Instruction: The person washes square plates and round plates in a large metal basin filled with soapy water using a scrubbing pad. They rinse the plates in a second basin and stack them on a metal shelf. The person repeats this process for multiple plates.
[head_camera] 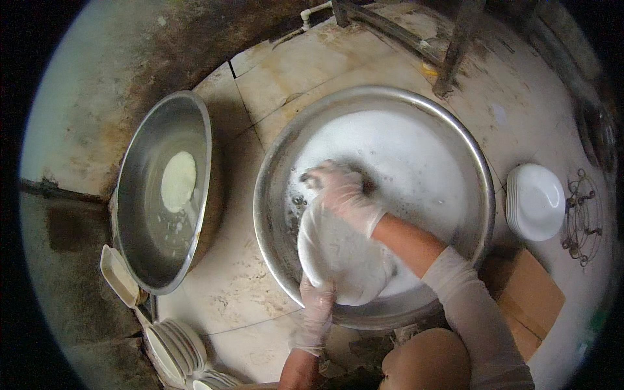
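Observation:
A large round metal basin [473, 131] stands before me, with white suds [404, 141] over much of its inside. My left hand [318, 304], in a thin translucent glove, grips the near edge of a white plate [348, 265], which is tilted over the basin's near side. My right hand [341, 187], gloved too, is over the plate's far edge, close to the foam. Its fingers are blurred and partly dark, and I cannot tell whether they hold a scrubber.
Left of me, a second metal basin [141, 146] holds a pale round plate [179, 181]. Stacked dishes [180, 346] and a rectangular dish [119, 278] are at lower left. To the right are stacked white plates [538, 202], a wire rack [583, 219] and cardboard [531, 297]. A metal frame leg [451, 63] stands beyond.

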Action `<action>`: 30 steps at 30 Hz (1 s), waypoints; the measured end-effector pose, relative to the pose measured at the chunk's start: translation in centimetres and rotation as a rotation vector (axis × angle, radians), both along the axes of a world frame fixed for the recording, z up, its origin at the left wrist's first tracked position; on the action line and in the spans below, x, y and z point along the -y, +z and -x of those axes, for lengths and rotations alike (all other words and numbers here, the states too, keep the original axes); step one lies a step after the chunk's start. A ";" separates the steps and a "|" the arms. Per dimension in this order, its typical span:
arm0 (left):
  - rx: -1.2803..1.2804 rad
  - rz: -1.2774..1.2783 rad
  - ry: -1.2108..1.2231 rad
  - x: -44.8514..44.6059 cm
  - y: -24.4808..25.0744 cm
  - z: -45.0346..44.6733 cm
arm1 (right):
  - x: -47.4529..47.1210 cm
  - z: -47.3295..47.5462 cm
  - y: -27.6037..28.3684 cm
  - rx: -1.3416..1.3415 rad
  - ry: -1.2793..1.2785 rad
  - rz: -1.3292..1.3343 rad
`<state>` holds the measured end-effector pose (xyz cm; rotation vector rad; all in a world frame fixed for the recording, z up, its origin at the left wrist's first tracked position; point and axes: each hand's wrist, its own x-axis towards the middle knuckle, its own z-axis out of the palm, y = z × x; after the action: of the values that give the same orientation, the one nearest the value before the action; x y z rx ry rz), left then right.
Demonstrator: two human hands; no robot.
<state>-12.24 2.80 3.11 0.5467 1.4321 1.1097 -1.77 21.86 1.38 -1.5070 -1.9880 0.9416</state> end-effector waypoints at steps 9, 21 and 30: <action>0.073 -0.144 0.032 -0.2 -0.7 1.4 | 8.4 5.0 2.3 0.011 0.230 -0.490; 0.070 -0.116 0.170 0.8 -2.4 0.0 | 5.2 -2.7 -5.7 0.186 -0.261 0.263; 0.279 0.211 0.000 -4.3 -3.5 4.8 | 13.0 -0.3 0.2 0.004 0.395 -0.090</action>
<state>-17.09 7.13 -0.35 0.2318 1.2844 0.9774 -1.47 8.90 1.59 -1.0873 -2.3472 0.9827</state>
